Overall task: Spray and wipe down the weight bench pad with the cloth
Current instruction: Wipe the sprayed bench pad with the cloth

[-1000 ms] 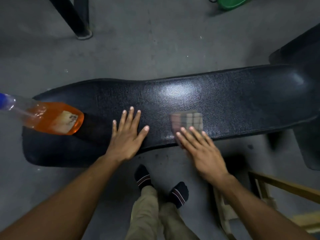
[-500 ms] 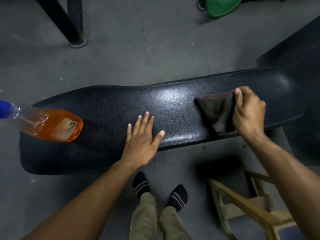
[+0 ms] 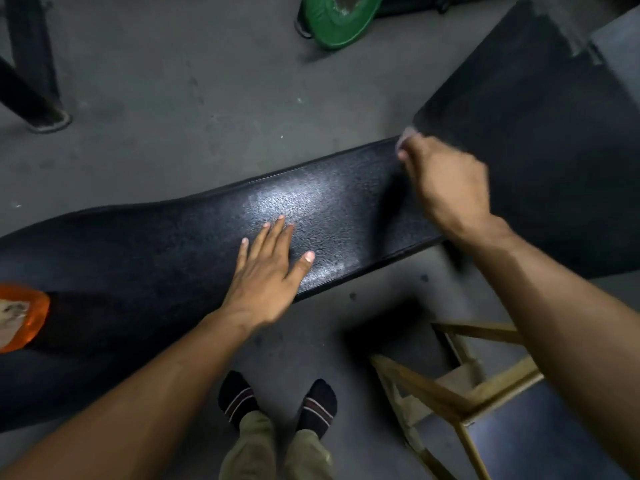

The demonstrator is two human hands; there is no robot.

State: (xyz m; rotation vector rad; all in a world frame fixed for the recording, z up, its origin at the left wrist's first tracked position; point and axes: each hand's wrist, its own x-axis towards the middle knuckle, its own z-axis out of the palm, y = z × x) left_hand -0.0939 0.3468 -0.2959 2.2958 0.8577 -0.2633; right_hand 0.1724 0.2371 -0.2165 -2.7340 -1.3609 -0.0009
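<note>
The black textured bench pad (image 3: pixel 166 258) runs from lower left to upper right, meeting an inclined back pad (image 3: pixel 540 140) at the right. My left hand (image 3: pixel 266 271) lies flat on the pad's near edge, fingers spread. My right hand (image 3: pixel 446 181) is closed and blurred at the right end of the pad, by the joint with the back pad. Only a pale scrap of the cloth (image 3: pixel 406 136) shows above its knuckles; the rest is hidden. The spray bottle (image 3: pixel 20 317) with orange liquid lies on the pad at the far left, mostly cut off.
A green weight plate (image 3: pixel 341 19) lies on the grey floor at the top. A black metal leg (image 3: pixel 31 81) stands top left. A wooden stool frame (image 3: pixel 460 393) sits lower right, close to my socked feet (image 3: pixel 277 407).
My right hand has swept the cloth from the pad's middle to its right end. My left hand slid a little right along the pad. The view shifted right, pushing the bottle toward the left edge.
</note>
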